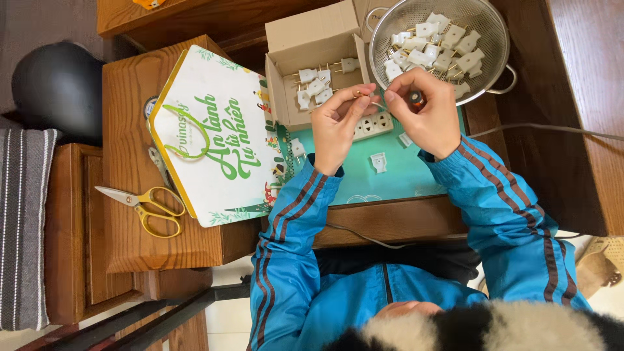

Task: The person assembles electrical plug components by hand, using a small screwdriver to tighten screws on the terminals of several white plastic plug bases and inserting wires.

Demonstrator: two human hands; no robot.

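I see left hand (pixel 337 123) and right hand (pixel 426 110) together, pinching a small plug part (pixel 369 101); light, rigid, slippery; I'd grip its body, not prongs.

A small brass-coloured metal prong (pixel 361 95) was held in the air between the fingertips of both hands, above a white multi-socket power strip (pixel 372 125) lying flat on the teal surface. The prong was slender, roughly level, and too small for further detail to be made out. A red-orange cylindrical item (pixel 416 99), possibly a tool handle, was tucked in the right hand, mostly hidden by the fingers.
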